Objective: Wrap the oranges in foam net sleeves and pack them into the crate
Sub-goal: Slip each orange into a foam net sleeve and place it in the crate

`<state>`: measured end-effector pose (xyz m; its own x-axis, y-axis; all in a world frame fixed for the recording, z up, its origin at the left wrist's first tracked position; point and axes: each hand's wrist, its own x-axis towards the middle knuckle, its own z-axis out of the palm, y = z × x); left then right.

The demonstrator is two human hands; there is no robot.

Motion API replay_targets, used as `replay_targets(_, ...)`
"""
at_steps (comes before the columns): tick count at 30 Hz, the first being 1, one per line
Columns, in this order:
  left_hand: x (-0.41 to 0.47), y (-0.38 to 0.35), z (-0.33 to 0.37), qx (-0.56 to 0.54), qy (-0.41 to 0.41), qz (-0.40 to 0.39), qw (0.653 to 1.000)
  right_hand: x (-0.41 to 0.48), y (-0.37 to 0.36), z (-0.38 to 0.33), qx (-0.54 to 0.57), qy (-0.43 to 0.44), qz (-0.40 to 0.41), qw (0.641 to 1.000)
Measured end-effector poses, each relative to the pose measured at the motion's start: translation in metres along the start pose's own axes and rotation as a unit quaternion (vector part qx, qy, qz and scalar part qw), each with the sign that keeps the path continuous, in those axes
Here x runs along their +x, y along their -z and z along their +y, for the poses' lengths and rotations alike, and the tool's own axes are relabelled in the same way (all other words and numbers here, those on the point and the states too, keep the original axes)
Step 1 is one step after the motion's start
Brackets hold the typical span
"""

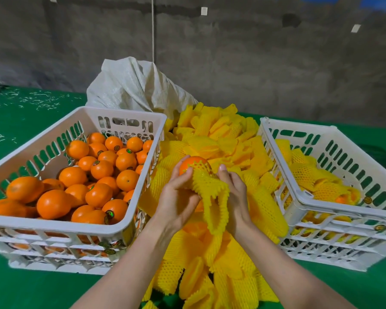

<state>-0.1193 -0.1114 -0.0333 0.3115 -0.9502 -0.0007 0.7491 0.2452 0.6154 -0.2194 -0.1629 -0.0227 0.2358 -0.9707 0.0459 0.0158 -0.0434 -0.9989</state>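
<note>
Head view: one orange (190, 164) is held above a pile of yellow sleeves (221, 139), at the tips of both hands. The left hand (178, 197) is curled round the fruit from its near left side, with the thumb laid on the rim of a foam net sleeve (210, 188). The sleeve is drawn partway over the orange; the far left part of the peel is bare. The right hand (235, 192) pinches the sleeve on its right side, thumb up against the net, the other fingers hidden behind it. The loose end of the sleeve hangs down between the two wrists.

To the left of the left fingers, a white crate (54, 226) is seen, filled with unwrapped oranges (98, 170); several carry small round stickers. To the right of the right fingers, a second white crate (334, 208) is seen, holding netted oranges (321, 188) in its bottom. Beyond the fingertips, past the pile, a white woven sack (134, 85) is slumped open. Both crates and the pile rest on a green surface (20, 121), which is littered with pale shreds at far left.
</note>
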Motion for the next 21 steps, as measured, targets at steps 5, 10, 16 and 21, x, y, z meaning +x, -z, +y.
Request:
replay_targets(5, -0.004, 0.003, 0.001, 0.021, 0.021, 0.002, 1.000, -0.002, 0.006, -0.006, -0.087, 0.168, -0.040, 0.981)
replay_targets(10, -0.001, 0.004, -0.004, 0.016, 0.022, -0.006, 1.000, 0.004, 0.003, -0.014, -0.094, 0.245, -0.036, 0.964)
replay_targets(16, -0.001, -0.002, 0.000, -0.011, 0.048, -0.012, 0.999, 0.015, 0.001, -0.020, -0.064, 0.207, -0.039, 0.975)
replay_targets(21, 0.001, -0.008, 0.002, -0.046, 0.085, 0.024, 0.995, 0.022, -0.005, -0.015, -0.056, 0.120, -0.064, 0.989)
